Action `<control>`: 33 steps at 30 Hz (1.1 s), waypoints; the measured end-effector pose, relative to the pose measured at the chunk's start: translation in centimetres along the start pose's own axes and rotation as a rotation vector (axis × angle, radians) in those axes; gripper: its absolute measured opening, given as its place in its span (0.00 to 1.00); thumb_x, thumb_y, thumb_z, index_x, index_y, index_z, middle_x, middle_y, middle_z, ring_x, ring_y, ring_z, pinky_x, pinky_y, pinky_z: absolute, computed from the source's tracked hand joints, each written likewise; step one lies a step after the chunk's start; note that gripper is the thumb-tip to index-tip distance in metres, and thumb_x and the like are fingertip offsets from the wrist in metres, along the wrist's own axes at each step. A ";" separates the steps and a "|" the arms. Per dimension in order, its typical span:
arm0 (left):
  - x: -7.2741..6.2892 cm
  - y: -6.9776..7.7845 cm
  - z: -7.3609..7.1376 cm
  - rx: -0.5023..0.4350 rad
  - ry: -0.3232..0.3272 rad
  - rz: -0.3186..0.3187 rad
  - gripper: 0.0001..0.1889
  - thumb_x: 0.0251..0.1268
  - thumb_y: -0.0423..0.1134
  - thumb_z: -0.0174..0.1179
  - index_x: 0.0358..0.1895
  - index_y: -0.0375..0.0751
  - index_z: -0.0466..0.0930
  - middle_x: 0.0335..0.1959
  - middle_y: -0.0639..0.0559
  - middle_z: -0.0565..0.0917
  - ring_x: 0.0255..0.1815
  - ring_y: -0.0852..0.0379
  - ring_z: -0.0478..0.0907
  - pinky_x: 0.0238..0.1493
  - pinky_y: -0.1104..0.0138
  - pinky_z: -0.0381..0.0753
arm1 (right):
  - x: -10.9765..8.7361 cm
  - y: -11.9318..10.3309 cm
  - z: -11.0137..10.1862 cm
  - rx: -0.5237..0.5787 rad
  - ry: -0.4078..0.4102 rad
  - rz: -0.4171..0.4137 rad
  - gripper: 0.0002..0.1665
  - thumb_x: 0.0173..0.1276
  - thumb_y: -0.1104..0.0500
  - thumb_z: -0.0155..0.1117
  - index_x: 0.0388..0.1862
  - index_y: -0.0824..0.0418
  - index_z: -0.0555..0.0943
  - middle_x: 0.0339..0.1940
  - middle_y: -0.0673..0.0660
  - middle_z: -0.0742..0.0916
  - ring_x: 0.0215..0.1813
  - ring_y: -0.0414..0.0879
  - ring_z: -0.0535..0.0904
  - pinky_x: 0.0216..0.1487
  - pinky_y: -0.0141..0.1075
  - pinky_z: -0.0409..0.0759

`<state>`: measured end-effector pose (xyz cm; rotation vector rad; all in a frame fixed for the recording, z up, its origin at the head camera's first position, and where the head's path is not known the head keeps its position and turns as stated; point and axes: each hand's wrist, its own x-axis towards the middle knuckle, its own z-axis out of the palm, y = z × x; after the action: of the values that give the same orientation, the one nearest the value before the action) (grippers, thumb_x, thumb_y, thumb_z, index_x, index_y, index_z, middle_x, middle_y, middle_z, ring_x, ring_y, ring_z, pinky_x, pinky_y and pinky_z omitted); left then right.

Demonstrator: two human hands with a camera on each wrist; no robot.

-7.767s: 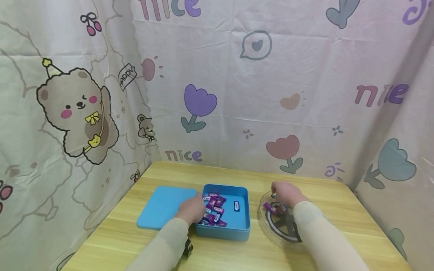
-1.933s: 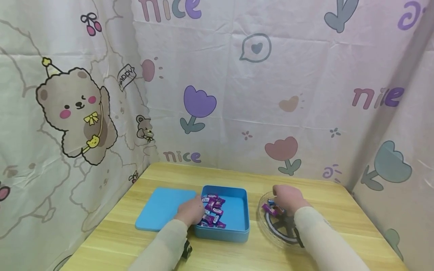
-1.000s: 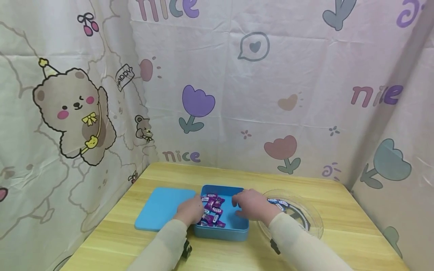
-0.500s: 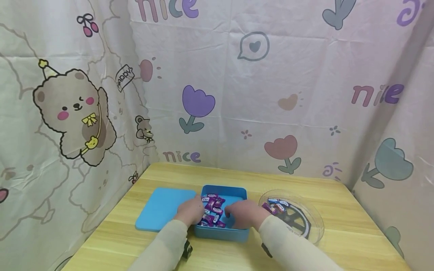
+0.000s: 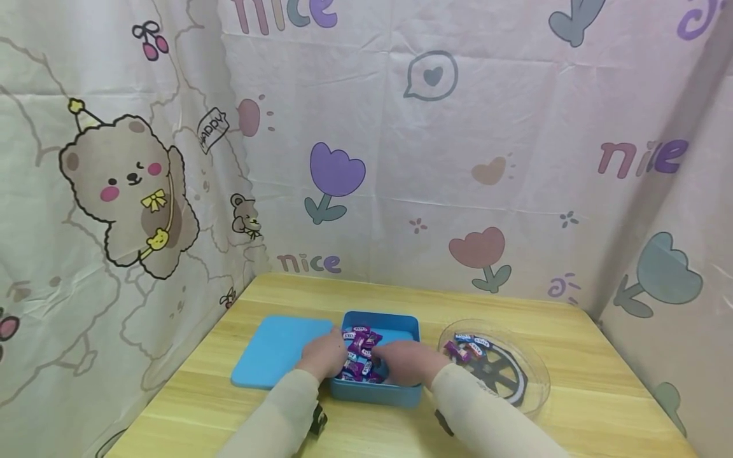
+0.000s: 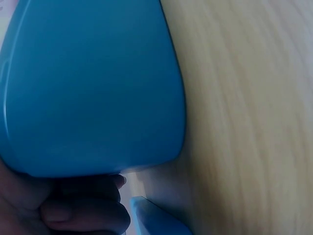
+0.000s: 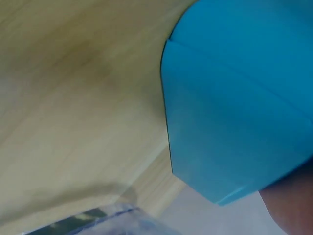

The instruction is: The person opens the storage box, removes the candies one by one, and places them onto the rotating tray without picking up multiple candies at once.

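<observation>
An uncovered blue box (image 5: 375,393) holds a pile of purple and dark-blue wrapped candies (image 5: 359,346) on its left side. My left hand (image 5: 324,353) grips the box's left wall; in the left wrist view its curled fingers (image 6: 88,213) lie against the wall. My right hand (image 5: 406,362) is inside the box, its bent fingers right at the pile's right edge. I cannot tell whether it pinches a candy. To the right stands a round clear dish (image 5: 538,375) with a dark spoked pattern and several wrapped candies (image 5: 468,346) at its back left.
A flat blue lid (image 5: 275,353) lies on the wooden table (image 5: 343,289) left of the box, partly behind the left hand. Printed curtains (image 5: 389,159) stand behind the table and along its sides. The right forearm passes in front of the dish.
My right hand has left the dish and moved left into the box, up to the pile. The single candy at the box's right is gone. The left hand keeps its grip.
</observation>
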<state>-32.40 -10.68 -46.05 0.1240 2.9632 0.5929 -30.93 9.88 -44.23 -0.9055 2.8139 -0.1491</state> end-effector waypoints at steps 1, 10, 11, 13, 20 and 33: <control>0.0 0.0 0.0 0.000 -0.001 0.000 0.30 0.76 0.38 0.50 0.75 0.25 0.59 0.71 0.32 0.70 0.68 0.36 0.70 0.63 0.39 0.71 | 0.1 -0.1 0.1 -0.005 0.004 -0.006 0.13 0.64 0.50 0.76 0.43 0.41 0.79 0.34 0.37 0.81 0.36 0.37 0.76 0.49 0.41 0.82; -0.2 0.2 -0.1 -0.022 0.001 -0.005 0.30 0.76 0.38 0.50 0.75 0.26 0.59 0.70 0.32 0.71 0.68 0.35 0.71 0.63 0.39 0.70 | 0.7 -0.6 0.6 -0.035 0.019 -0.001 0.14 0.65 0.49 0.75 0.46 0.42 0.80 0.32 0.38 0.81 0.36 0.37 0.78 0.51 0.42 0.83; -0.2 0.2 -0.1 -0.011 0.001 -0.002 0.30 0.76 0.38 0.51 0.75 0.26 0.59 0.69 0.32 0.72 0.67 0.35 0.72 0.62 0.40 0.72 | 0.8 -0.6 0.7 -0.043 0.022 -0.005 0.16 0.65 0.48 0.75 0.48 0.41 0.80 0.34 0.38 0.82 0.38 0.37 0.79 0.52 0.43 0.83; -0.1 0.1 -0.1 0.009 0.003 0.003 0.31 0.76 0.38 0.51 0.75 0.26 0.59 0.68 0.32 0.73 0.66 0.36 0.73 0.61 0.41 0.74 | 1.0 -0.5 0.9 -0.065 0.028 -0.021 0.20 0.65 0.46 0.74 0.54 0.40 0.80 0.44 0.40 0.85 0.45 0.40 0.82 0.55 0.46 0.82; -0.1 0.0 0.1 0.042 -0.002 0.014 0.31 0.76 0.38 0.51 0.76 0.26 0.58 0.67 0.32 0.74 0.64 0.35 0.74 0.59 0.42 0.76 | 1.3 -0.4 1.1 -0.163 0.035 -0.182 0.24 0.68 0.49 0.72 0.61 0.34 0.78 0.61 0.44 0.80 0.49 0.44 0.82 0.53 0.45 0.83; -0.1 -0.1 0.0 0.018 0.005 0.027 0.32 0.75 0.38 0.52 0.75 0.25 0.58 0.66 0.31 0.75 0.63 0.36 0.75 0.58 0.41 0.76 | 0.8 0.1 0.6 -0.115 0.024 -0.128 0.10 0.66 0.48 0.73 0.45 0.38 0.83 0.47 0.40 0.82 0.45 0.38 0.79 0.50 0.40 0.82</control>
<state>-32.27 -10.76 -46.10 0.1639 2.9769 0.5714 -31.55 9.49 -44.92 -1.1176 2.8103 -0.0148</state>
